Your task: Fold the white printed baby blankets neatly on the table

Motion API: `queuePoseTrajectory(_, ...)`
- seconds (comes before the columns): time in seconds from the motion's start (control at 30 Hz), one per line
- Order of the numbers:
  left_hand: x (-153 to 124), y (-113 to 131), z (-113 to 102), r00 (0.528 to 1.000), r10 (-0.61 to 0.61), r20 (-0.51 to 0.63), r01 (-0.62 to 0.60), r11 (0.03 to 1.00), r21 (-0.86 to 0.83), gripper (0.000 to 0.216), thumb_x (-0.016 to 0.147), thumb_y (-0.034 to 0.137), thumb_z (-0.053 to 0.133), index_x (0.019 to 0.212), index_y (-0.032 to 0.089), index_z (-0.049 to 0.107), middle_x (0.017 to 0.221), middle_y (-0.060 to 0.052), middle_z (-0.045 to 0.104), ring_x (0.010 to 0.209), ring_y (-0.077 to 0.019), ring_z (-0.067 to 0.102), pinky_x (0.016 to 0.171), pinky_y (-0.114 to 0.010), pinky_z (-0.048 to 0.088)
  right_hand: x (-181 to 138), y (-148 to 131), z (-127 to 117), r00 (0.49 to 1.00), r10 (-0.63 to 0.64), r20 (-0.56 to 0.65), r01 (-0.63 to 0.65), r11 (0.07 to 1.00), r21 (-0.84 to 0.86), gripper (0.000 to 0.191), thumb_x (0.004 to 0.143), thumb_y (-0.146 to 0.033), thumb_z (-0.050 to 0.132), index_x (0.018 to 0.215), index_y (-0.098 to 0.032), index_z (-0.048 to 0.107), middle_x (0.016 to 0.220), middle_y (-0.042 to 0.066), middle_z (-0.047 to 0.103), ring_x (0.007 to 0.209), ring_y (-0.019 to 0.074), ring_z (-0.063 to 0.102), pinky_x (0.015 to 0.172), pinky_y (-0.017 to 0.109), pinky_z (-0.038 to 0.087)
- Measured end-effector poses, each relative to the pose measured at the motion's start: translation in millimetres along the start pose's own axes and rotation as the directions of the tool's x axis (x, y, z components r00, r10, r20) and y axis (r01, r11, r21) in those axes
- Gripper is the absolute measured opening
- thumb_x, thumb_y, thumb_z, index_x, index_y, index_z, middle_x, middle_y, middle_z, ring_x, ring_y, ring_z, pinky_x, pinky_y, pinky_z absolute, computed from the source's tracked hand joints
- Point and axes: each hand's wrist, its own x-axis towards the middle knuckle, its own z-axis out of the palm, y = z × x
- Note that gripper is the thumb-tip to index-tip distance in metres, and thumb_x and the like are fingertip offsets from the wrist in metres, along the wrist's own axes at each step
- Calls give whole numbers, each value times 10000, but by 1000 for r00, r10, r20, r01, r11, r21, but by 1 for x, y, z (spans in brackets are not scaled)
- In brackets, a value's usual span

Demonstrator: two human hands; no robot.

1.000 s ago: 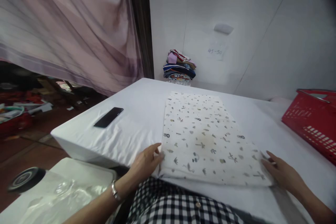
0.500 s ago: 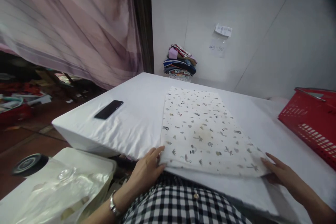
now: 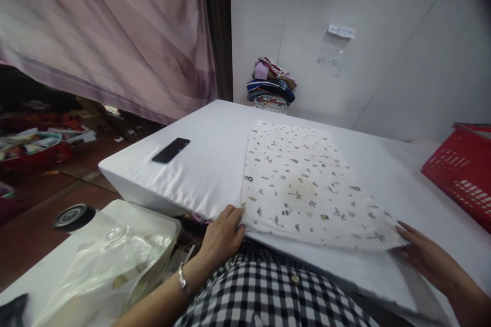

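A white cloth (image 3: pixel 297 179) printed with small plants and figures lies spread over a table covered in white (image 3: pixel 209 135). A faint yellowish stain shows near its middle. At the cloth's near left corner, my left hand (image 3: pixel 224 232) is closed, pinching the edge between thumb and fingers; a silver bracelet circles that wrist. My right hand (image 3: pixel 424 253) grips the near right corner, thumb above and fingers partly hidden below the fabric. Between my hands the near edge runs fairly straight, close to my checked shirt (image 3: pixel 276 294).
A black phone (image 3: pixel 171 150) lies on the table's left side. At the far edge stands a pile of folded clothes (image 3: pixel 271 84) against the wall. A red basket (image 3: pixel 462 171) sits at the right. Clear plastic bags (image 3: pixel 118 250) and a tape roll (image 3: pixel 74 217) are at lower left.
The view has shifted, so most things appear farther right and slightly higher. My left fingers have closed more tightly on the cloth's corner, and the near edge looks slightly lifted at the right.
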Motion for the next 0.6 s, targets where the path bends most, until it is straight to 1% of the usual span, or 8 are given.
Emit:
queuePoseTrajectory(0.1, 6, 4, 4, 999, -49, 20, 47, 995, 86, 375, 822, 259, 434, 1182, 172, 490, 1087, -87, 566, 1018, -231, 547, 835, -365, 455, -1, 1, 4, 999, 30, 35, -31, 998, 55, 639, 524, -222, 793, 1103, -292, 530, 641, -52, 593, 448, 99, 511, 400, 183, 479)
queuePoseTrajectory(0.17, 10, 3, 5, 996, -66, 68, 57, 991, 122, 411, 816, 227, 424, 1218, 165, 478, 1118, -99, 584, 1041, -236, 548, 866, -379, 441, -1, 1, 5, 999, 29, 19, -30, 998, 47, 668, 526, -237, 797, 1130, -298, 517, 633, -57, 586, 431, 97, 492, 418, 194, 489)
queuePoseTrajectory(0.23, 11, -3, 0, 992, -79, 100, 66, 991, 120, 431, 813, 179, 395, 1237, 176, 475, 1158, -92, 597, 1064, -223, 554, 898, -369, 426, -4, 1, 5, 1000, 14, 0, -14, 1000, 24, 713, 517, -263, 806, 1165, -289, 508, 690, -44, 607, 452, 105, 503, 450, 212, 503)
queuePoseTrajectory(0.3, 9, -15, -9, 992, -107, 71, 99, 989, 113, 432, 821, 171, 372, 1237, 199, 484, 1203, -75, 595, 1097, -214, 552, 920, -355, 415, -11, 1, 5, 1000, -18, 14, 18, 1000, -21, 766, 516, -308, 813, 1213, -282, 494, 733, -36, 613, 475, 108, 511, 464, 219, 493)
queuePoseTrajectory(0.4, -1, -35, -27, 984, -177, 0, 175, 975, 134, 441, 839, 213, 357, 1264, 237, 476, 1236, -60, 589, 1106, -222, 560, 927, -354, 408, -27, 5, 7, 995, -58, 78, 70, 984, -166, 782, 579, -411, 770, 1285, -291, 456, 648, -52, 568, 468, 112, 501, 451, 219, 450)
queuePoseTrajectory(0.43, -5, -40, -32, 978, -207, 17, 203, 968, 147, 459, 840, 225, 356, 1286, 247, 463, 1205, -62, 610, 1078, -230, 580, 912, -360, 415, -32, 7, 9, 994, -57, 98, 77, 973, -217, 779, 605, -442, 744, 1306, -292, 440, 612, -57, 547, 462, 116, 497, 446, 221, 436)
queuePoseTrajectory(0.5, -11, -47, -39, 959, -262, 107, 244, 957, 157, 503, 838, 231, 348, 1334, 261, 428, 1089, -64, 668, 993, -243, 624, 858, -363, 437, -40, 11, 13, 992, -49, 116, 80, 956, -283, 783, 639, -487, 699, 1338, -292, 406, 584, -56, 531, 453, 124, 488, 431, 224, 410)
queuePoseTrajectory(0.6, -14, -48, -42, 934, -298, 195, 279, 953, 119, 539, 837, 221, 324, 1369, 271, 398, 977, -59, 700, 924, -233, 646, 795, -336, 450, -48, 15, 16, 988, -61, 139, 99, 952, -288, 795, 660, -515, 660, 1368, -302, 369, 594, -48, 541, 437, 123, 476, 411, 222, 377)
